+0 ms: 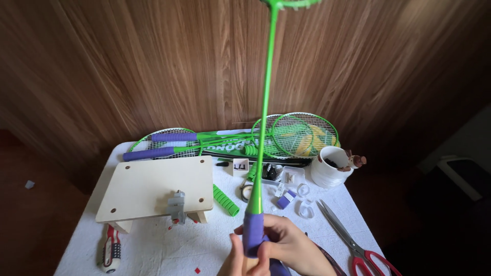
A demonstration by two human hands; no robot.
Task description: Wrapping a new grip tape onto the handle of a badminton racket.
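I hold a green badminton racket [265, 102] upright in front of me, its head cut off at the top edge. Its handle [253, 232] is wrapped in purple grip tape. My left hand [240, 258] pinches the lower part of the handle from the left. My right hand [291, 248] wraps around the same handle from the right, fingers curled over the purple tape. Both hands sit near the bottom edge, above the white table [153, 250].
Several green rackets [225, 140] with purple grips lie at the table's back. A wooden board with a metal clamp [156, 190] stands left. A loose green grip [225, 200], red-handled scissors [353, 240], a white cup [330, 166], a screwdriver [111, 248] and small clear parts [306, 207] lie around.
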